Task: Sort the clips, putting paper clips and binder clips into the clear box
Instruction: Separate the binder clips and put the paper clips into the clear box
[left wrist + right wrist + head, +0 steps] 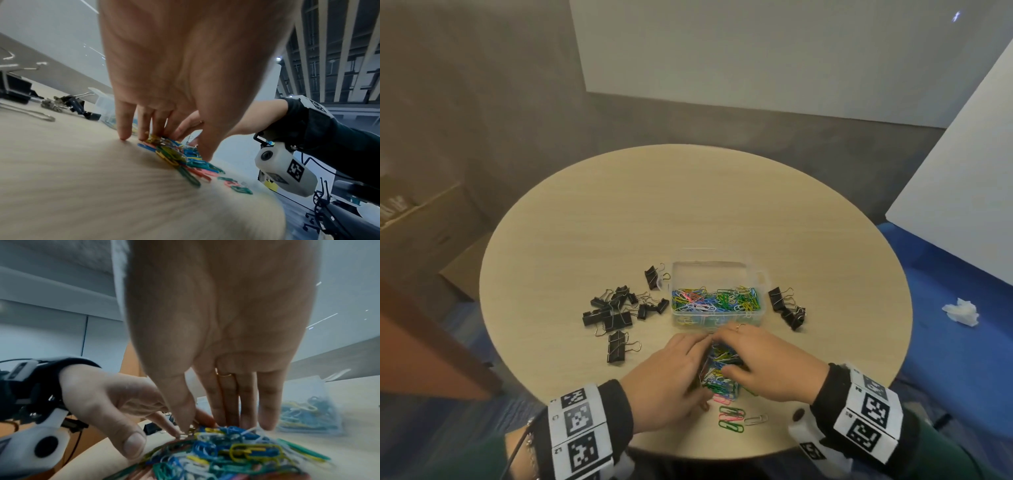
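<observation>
Both hands are down on a heap of coloured paper clips point(719, 368) at the near edge of the round worktop point(619, 212). The left hand point(671, 373) stands with straightish fingers point(124, 125) whose tips touch the worktop and the left side of the heap. The right hand point(767, 363) comes in from the right, its fingers point(246, 404) pointing down into the far side of the heap and its thumb at the near side. The two hands cup the heap between them; whether either one actually grips any clips cannot be told, as the fingertips are buried among the clips.

Just beyond the hands stands the clear box point(717, 291), open, its floor covered with paper clips of many colours. A few loose paper clips point(732, 418), green, pink and silver, lie near the worktop edge, just nearer than the heap.

Black binder clips point(613, 311) lie in a scattered group to the left of the box, one of them close beside its far-left corner. Two more binder clips point(787, 308) lie just right of the box.

On the blue floor at the right lies a crumpled white tissue point(962, 310).
</observation>
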